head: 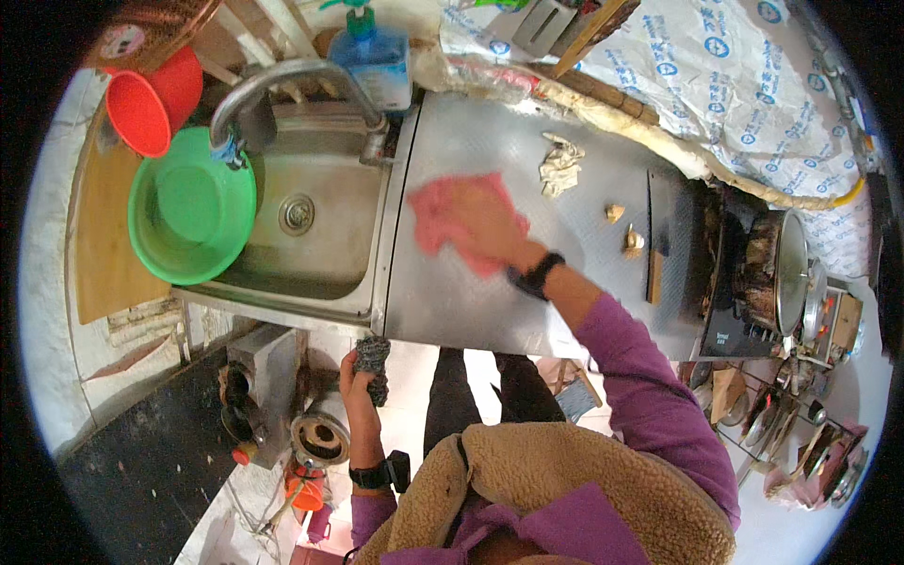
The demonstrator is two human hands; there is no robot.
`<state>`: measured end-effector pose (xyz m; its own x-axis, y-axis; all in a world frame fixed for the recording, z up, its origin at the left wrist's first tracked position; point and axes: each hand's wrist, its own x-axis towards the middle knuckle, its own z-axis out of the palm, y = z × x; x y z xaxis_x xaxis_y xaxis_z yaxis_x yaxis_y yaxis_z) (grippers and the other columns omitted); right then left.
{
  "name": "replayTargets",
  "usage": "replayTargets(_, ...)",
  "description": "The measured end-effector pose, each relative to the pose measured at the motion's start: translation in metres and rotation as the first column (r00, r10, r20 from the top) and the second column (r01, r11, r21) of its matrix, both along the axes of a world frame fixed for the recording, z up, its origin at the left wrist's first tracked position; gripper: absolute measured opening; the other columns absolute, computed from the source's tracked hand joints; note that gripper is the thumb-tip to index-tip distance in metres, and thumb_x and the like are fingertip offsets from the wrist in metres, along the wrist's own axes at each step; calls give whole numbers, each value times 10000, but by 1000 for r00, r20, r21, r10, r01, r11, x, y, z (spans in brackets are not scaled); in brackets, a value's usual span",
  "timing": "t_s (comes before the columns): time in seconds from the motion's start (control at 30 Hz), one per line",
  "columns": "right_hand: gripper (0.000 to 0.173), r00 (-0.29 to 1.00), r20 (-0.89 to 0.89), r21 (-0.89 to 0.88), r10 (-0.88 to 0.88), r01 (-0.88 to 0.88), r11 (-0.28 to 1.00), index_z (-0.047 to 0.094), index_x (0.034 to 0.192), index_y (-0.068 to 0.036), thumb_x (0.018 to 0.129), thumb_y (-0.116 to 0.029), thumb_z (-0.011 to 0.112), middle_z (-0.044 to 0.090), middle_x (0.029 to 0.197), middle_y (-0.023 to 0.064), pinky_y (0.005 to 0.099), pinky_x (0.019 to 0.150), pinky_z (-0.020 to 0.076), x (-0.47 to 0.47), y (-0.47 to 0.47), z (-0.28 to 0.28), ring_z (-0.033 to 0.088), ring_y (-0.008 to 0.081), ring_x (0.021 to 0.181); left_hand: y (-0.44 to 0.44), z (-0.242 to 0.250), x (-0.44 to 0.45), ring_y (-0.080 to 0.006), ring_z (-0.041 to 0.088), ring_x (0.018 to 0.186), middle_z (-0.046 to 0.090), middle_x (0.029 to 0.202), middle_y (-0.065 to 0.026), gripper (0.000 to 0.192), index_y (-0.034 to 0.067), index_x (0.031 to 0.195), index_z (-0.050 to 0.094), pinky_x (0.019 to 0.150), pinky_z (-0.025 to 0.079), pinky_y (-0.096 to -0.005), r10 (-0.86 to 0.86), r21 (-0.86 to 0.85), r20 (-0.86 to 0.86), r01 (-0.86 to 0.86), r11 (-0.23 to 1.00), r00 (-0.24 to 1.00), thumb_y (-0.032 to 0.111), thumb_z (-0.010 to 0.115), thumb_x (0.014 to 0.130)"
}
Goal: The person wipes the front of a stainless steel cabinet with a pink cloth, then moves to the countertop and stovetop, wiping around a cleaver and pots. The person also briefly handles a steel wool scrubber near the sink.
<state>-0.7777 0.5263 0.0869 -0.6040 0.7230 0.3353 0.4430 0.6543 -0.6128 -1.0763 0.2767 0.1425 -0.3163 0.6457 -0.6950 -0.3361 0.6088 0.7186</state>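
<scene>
My right hand (484,219) presses a pink cloth (432,212) flat on the stainless steel countertop (452,304), just right of the sink; hand and cloth are blurred. Below the counter's front edge, my left hand (359,385) grips a dark grey scouring pad (374,360). Beyond the cloth lies a crumpled pale rag or wrapper (561,166). Pieces of what looks like garlic (633,241) rest farther right. Next to them lies a cleaver (658,212) with its wooden handle (655,277) towards me.
Left of the counter, a green plastic basin (192,205) sits over part of the sink (318,254), under a curved faucet (296,67). A red bucket (155,102) and a blue pump bottle (374,67) stand behind. A lidded pot (770,272) occupies the stove (734,332) at right.
</scene>
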Motion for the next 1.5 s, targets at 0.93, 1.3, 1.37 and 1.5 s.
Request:
replayTargets(0.93,435,849,196,26,-490,495,868,627,1238,-84,833,-240,650,557,1335,193,572,1110,326,53,-262,-7,460,437,1315,-41,-12,-34,-127,588,840,634,1077,-50,542,22,1361,543,721,486,-256,27,-63,-72,-31,998,997,69,531,821)
replayTargets(1.3,464,949,238,-15,-207,216,976,616,1278,-53,857,-246,586,482,1456,230,556,1161,275,-187,-148,-3,412,421,1371,-32,11,-42,-118,593,721,639,963,-54,531,34,1369,516,612,482,-257,122,7,-118,-122,992,985,77,526,840)
replayTargets(1.37,436,973,202,-79,-111,129,989,625,1263,-60,868,-234,560,505,1448,204,522,1169,287,-172,-136,-5,437,385,1365,-29,13,-40,-138,606,756,647,999,-70,543,24,1372,519,647,498,-263,92,18,-95,-90,996,991,64,526,830)
replayTargets(1.5,250,864,93,55,-495,492,869,748,890,-61,773,-214,590,689,1029,158,467,912,457,-77,-122,3,602,370,1062,-27,11,-37,-151,617,759,658,995,-80,555,22,1374,520,659,511,-275,76,72,-73,-71,995,994,53,531,821)
